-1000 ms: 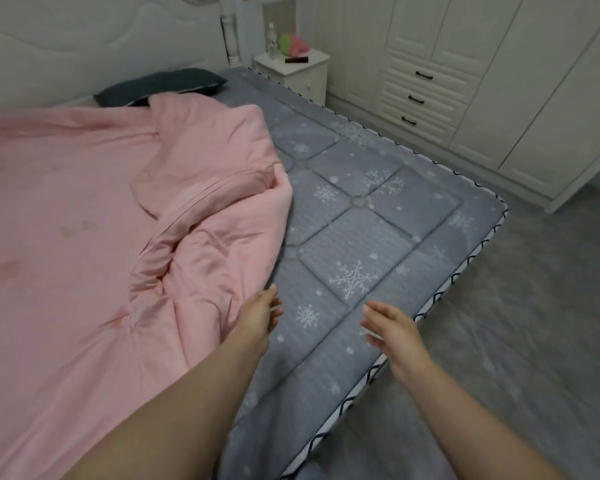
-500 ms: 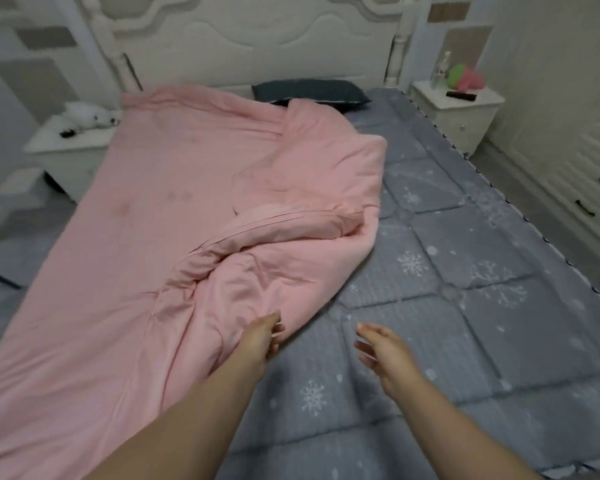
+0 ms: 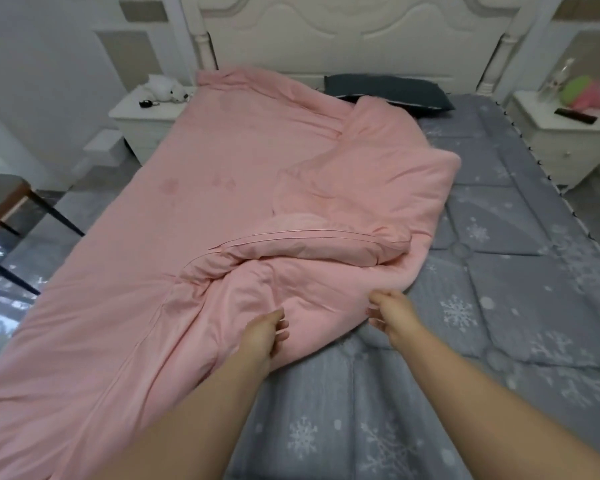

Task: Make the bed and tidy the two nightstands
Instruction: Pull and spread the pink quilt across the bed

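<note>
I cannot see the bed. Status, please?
Left hand and right hand at bunched pink quilt edge, grip unclear. Grey snowflake mattress half uncovered. Nothing blocking.

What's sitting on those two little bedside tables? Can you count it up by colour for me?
White: 1, a soft toy
Black: 2, a small dark item and a flat bar
Clear: 1, a bottle
Green: 1
Pink: 1
Total: 6

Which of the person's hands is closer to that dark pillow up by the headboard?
Right. The right hand is at the pink quilt's near edge, more directly below the dark pillow; the left hand sits lower and further left.
</note>
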